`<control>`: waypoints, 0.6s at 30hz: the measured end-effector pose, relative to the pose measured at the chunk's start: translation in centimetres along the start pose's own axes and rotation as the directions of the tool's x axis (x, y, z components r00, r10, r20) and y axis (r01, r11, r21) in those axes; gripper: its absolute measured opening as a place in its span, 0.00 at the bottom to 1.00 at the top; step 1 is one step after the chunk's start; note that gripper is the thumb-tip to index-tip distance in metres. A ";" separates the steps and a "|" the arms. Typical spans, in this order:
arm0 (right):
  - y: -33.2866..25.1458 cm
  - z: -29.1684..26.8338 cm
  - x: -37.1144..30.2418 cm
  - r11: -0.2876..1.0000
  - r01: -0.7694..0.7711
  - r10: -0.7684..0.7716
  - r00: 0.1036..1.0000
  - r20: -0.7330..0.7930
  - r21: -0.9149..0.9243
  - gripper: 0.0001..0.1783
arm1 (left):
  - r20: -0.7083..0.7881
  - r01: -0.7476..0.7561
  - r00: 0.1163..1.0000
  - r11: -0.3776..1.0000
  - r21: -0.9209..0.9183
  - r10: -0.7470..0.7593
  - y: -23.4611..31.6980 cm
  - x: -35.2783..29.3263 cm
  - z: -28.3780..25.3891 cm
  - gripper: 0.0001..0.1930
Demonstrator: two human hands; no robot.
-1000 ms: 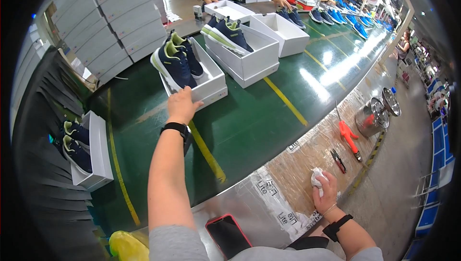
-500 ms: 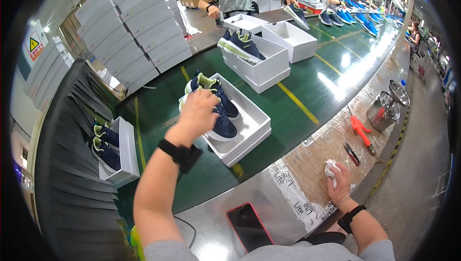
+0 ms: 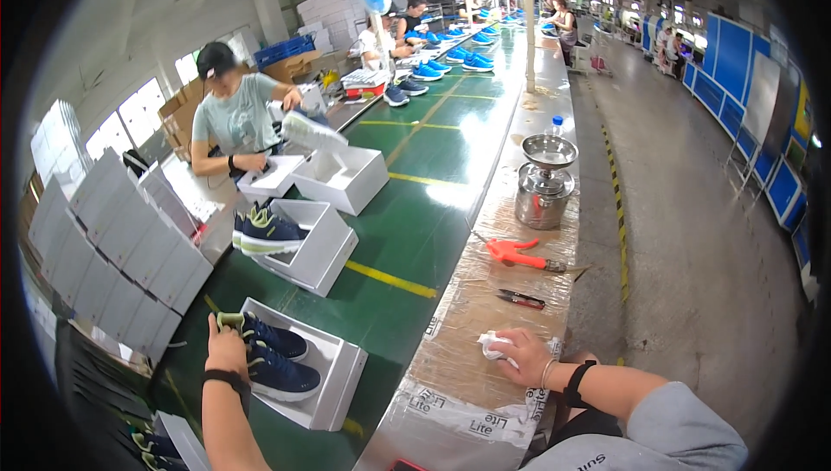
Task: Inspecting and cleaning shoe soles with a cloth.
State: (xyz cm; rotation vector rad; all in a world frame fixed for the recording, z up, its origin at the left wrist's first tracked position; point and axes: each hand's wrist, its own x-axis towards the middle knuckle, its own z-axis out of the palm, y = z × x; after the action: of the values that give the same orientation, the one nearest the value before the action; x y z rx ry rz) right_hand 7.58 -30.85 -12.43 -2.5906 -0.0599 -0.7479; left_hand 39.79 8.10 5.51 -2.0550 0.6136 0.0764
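Note:
A pair of navy sneakers (image 3: pixel 279 370) with lime-green linings lies in an open white shoebox (image 3: pixel 342 384) on the green conveyor belt. At the heel end of the pair, my left hand (image 3: pixel 227 351) has its fingers closed over the collar of the nearer sneaker; part of the grip is hidden behind the hand. My right hand (image 3: pixel 524 357) rests on the tape-covered bench (image 3: pixel 472 332), closed on a crumpled white cloth (image 3: pixel 493 345). Just beyond it lie small black thread snips (image 3: pixel 522 300) and an orange air blow gun (image 3: pixel 518 253).
Another open shoebox (image 3: pixel 325 254) with navy sneakers stands farther along. Across the belt, a co-worker (image 3: pixel 238 116) handles a white box and a pale sneaker-shaped item. Steel containers (image 3: pixel 545 190) stand on the bench. Stacked white boxes (image 3: pixel 130 237) rise at left; a third box (image 3: pixel 177 436) sits lower left.
The view has swung right and up along the belt, and the phone has almost left it. My left hand stays at the sneakers, now at their heel end. The right still holds the cloth.

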 end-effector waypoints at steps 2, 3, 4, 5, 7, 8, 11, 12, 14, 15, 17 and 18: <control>0.0 0.2 0.1 1.000 -0.006 0.007 1.000 -0.015 0.020 0.20 | -0.038 -0.009 0.999 0.998 -0.068 0.006 -1.2 -1.7 0.1 0.41; 0.1 0.2 0.0 0.999 -0.001 0.001 1.000 -0.006 0.033 0.20 | -0.072 0.029 0.997 0.998 -0.049 -0.032 -1.4 -3.2 -0.9 0.42; 0.1 0.3 -0.1 0.999 -0.005 0.005 1.000 -0.011 0.043 0.20 | -0.145 0.062 0.988 0.998 0.000 -0.061 -2.0 -4.4 -1.4 0.42; 0.1 0.4 -0.2 0.999 -0.004 0.005 1.000 -0.019 0.042 0.20 | -0.196 0.067 0.977 0.996 -0.065 -0.079 -2.9 -5.7 -2.1 0.42; 0.3 0.6 -0.3 0.998 0.002 0.000 1.000 -0.022 0.061 0.20 | -0.320 0.119 0.938 0.991 -0.064 -0.133 -4.1 -8.9 -5.0 0.40; 0.4 0.6 -0.2 0.999 -0.005 0.006 1.000 -0.017 0.048 0.20 | -0.302 0.124 0.944 0.991 -0.053 -0.134 -4.4 -10.8 -7.3 0.40; 1.3 1.2 -0.4 1.000 -0.010 0.011 0.999 -0.039 0.026 0.20 | -0.372 0.129 0.879 0.899 -0.419 -0.299 -3.3 -15.3 -13.4 0.34; 1.3 1.2 -0.4 1.000 -0.007 0.008 0.998 -0.063 0.026 0.19 | -0.226 0.195 0.897 0.800 -0.568 -0.379 -2.3 -16.8 -15.7 0.33; 1.6 0.9 -0.6 0.999 -0.030 0.034 0.996 -0.080 0.041 0.19 | 0.005 0.149 0.952 0.451 -0.880 -0.305 -0.7 -16.8 -15.0 0.29; 1.7 0.6 -0.8 0.997 -0.057 0.061 0.995 -0.073 0.054 0.19 | 0.043 0.057 0.983 0.075 -0.996 -0.179 1.5 -17.1 -14.3 0.28; 2.6 -0.1 -1.4 0.956 -0.062 0.100 0.988 -0.121 0.286 0.18 | 0.034 0.034 0.999 -0.586 -0.810 0.011 7.7 -16.0 -12.9 0.26; 2.7 -0.3 -1.9 0.948 -0.068 0.105 0.989 -0.105 0.312 0.18 | -0.003 0.047 0.998 -0.798 -0.601 0.061 11.0 -15.5 -11.9 0.27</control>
State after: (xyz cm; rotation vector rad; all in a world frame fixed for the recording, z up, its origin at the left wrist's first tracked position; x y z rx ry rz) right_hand 6.26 -33.25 -14.23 -2.2334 -0.0230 -0.7920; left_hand 19.02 -0.15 7.84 -4.2162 0.2696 1.6350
